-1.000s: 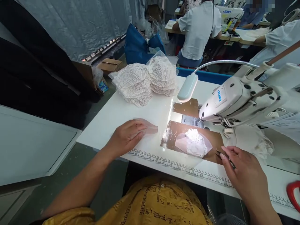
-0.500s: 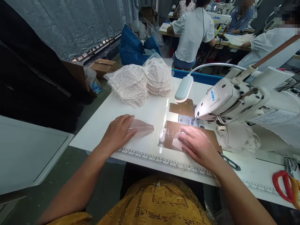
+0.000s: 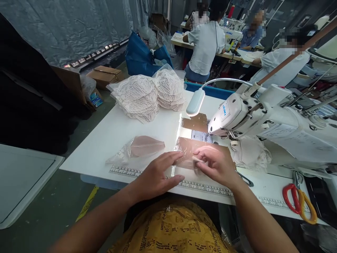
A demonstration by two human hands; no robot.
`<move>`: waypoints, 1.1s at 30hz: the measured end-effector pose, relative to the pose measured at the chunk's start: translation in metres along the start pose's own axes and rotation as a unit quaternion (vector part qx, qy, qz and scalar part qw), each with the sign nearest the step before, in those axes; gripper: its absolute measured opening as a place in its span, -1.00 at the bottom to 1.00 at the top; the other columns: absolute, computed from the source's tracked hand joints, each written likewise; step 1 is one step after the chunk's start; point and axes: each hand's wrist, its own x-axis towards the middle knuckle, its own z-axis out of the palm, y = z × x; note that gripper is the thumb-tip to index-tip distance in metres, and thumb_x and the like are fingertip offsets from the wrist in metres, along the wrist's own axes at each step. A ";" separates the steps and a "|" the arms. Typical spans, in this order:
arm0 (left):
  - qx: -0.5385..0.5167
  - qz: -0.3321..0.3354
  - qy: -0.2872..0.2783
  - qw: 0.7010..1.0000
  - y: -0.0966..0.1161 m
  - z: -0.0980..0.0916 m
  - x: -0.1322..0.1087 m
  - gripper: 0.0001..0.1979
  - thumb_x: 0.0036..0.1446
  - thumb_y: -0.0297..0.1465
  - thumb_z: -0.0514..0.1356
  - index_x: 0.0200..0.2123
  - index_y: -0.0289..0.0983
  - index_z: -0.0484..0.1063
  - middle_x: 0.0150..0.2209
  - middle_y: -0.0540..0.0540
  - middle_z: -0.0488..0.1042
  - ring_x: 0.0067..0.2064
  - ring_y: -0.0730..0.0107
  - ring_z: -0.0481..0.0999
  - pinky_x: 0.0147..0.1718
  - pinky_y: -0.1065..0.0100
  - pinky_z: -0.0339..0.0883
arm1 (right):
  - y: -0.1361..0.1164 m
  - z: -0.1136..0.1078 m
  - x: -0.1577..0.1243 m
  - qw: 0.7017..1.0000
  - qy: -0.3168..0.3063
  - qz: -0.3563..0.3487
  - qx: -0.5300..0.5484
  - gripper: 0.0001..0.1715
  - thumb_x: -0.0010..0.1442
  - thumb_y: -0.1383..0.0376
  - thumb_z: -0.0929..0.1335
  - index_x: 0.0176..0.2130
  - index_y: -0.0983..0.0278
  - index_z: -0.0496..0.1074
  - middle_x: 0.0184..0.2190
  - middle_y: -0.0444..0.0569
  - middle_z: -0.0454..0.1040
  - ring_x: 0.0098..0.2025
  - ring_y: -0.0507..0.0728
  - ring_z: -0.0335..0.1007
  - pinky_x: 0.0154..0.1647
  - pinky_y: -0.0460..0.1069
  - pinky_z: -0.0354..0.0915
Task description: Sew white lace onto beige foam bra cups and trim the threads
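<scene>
Between the thumb and fingers of my right hand [image 3: 214,165] is a small piece of sheer pale fabric [image 3: 197,161], lifted at one edge over the brown-covered plate [image 3: 184,149] by the machine. My left hand [image 3: 162,175] is just left of it, thumb and fingers apart, with nothing in it. Farther left, a lace-edged fabric cup piece [image 3: 146,146] with a centre seam lies flat on the white table [image 3: 105,133]. The sewing machine [image 3: 231,109] stands beyond my right hand, its needle area lit by a lamp [image 3: 196,102].
Stacked lace cup pieces [image 3: 142,95] lie at the back left of the table. More lace fabric [image 3: 250,154] is bunched beside the machine. Scissors [image 3: 297,198] with red and orange handles lie at right. A printed ruler [image 3: 205,186] runs along the front edge. People work behind.
My left hand has let go of the cup piece and moved right, beside my right hand. My right hand has raised the edge of the sheer fabric. The view has shifted slightly.
</scene>
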 end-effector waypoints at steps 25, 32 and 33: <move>-0.225 -0.163 -0.096 0.956 0.006 0.032 0.018 -0.73 0.21 -0.29 0.09 -0.43 -0.33 0.45 -0.49 -0.04 0.44 -0.51 0.45 0.37 -0.54 0.46 0.25 | -0.021 -0.007 -0.061 0.932 0.345 -0.011 -0.108 -0.85 0.09 0.42 0.37 -0.32 0.18 0.37 -0.38 -0.07 0.48 -0.31 0.12 0.43 -0.34 -0.02 0.32; -0.370 -0.136 -0.284 0.874 0.029 0.014 -0.002 -0.27 0.18 -0.13 0.16 0.34 -0.11 -0.05 -0.03 -0.22 0.45 -0.19 0.27 0.53 -0.29 0.33 0.43 | -0.002 0.022 -0.068 0.875 -0.041 0.225 0.427 -0.80 0.12 0.19 0.41 -0.38 0.25 0.35 -0.51 -0.19 0.36 -0.52 -0.02 0.23 -0.51 -0.12 0.16; -0.307 -0.140 -0.251 0.907 0.030 0.014 0.000 -0.22 0.15 -0.16 0.21 0.34 -0.10 -0.07 -0.05 -0.19 0.45 -0.21 0.28 0.52 -0.29 0.34 0.43 | -0.001 0.029 -0.069 0.838 -0.060 0.234 0.489 -0.74 0.08 0.16 0.44 -0.39 0.26 0.34 -0.53 -0.21 0.33 -0.53 -0.04 0.19 -0.51 -0.13 0.13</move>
